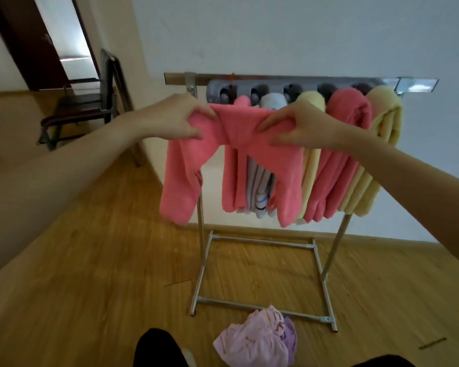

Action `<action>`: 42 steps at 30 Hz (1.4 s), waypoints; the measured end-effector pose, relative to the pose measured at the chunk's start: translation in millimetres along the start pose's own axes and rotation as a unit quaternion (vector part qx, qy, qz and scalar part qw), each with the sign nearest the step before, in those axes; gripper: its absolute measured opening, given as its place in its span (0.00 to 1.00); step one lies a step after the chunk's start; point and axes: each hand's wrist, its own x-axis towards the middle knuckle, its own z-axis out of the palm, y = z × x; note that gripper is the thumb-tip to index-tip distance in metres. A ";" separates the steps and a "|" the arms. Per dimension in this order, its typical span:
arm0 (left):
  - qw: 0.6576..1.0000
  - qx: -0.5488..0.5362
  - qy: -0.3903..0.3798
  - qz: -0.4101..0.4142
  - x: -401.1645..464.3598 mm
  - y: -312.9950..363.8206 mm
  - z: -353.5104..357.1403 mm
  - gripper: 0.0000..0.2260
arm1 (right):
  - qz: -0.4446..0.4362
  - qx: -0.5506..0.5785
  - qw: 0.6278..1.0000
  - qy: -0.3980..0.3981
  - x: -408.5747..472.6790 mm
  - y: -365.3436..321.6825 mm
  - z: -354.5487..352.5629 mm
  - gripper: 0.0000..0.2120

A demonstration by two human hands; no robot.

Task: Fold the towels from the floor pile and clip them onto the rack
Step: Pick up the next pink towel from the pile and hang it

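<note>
I hold a pink towel (236, 128) stretched between both hands in front of the metal rack (276, 78). My left hand (170, 117) grips its left end and my right hand (300, 125) grips a bunched part further right; both ends hang down. On the rack's grey clip bar (217, 88) hang several towels: a pink one (231, 181) partly hidden behind mine, a striped white one (260, 186), a yellow one (312, 102), another pink one (347, 115) and another yellow one (384, 112). A pale pink and lilac pile (257, 337) lies on the floor by the rack's base.
The rack's base frame (263, 242) stands on a wooden floor against a white wall. A dark chair (82, 107) stands at the left by a doorway. My dark-clad knees (157, 348) show at the bottom edge.
</note>
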 end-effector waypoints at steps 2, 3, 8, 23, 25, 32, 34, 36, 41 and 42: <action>0.999 0.008 0.050 -0.001 15.4 -6.4 -5.8 0.24 | -0.009 -0.026 0.999 0.037 19.7 -2.9 -7.4 0.17; 0.998 0.010 0.069 -0.004 23.4 -10.3 -7.5 0.24 | -0.009 -0.031 0.998 0.058 30.4 -1.6 -10.2 0.17; 0.989 0.062 0.132 -0.002 59.5 -19.5 -4.0 0.26 | 0.032 -0.120 0.980 0.154 68.8 0.5 -9.7 0.18; 0.956 0.133 0.237 0.111 109.2 -39.5 68.2 0.33 | 0.079 -0.369 0.899 0.221 96.1 15.9 83.7 0.16; 0.958 0.123 0.229 0.123 109.4 -41.1 74.8 0.33 | 0.075 -0.341 0.906 0.239 91.5 21.4 91.6 0.19; 0.941 0.167 0.255 0.147 100.7 -44.1 104.2 0.24 | 0.087 -0.256 0.935 0.229 77.2 57.6 120.5 0.20; 0.935 0.169 0.277 0.141 94.3 -49.4 117.8 0.27 | 0.061 -0.250 0.942 0.216 72.3 70.0 125.4 0.22; 0.936 0.154 0.288 0.133 87.3 -54.7 132.0 0.31 | 0.026 -0.235 0.949 0.206 66.6 79.7 129.3 0.23; 0.948 0.023 0.297 0.111 67.6 -57.3 163.2 0.31 | -0.005 -0.163 0.960 0.228 55.8 89.9 134.7 0.27; 0.950 -0.043 0.298 0.083 65.0 -56.7 169.8 0.31 | -0.008 -0.156 0.960 0.232 54.3 90.7 135.9 0.27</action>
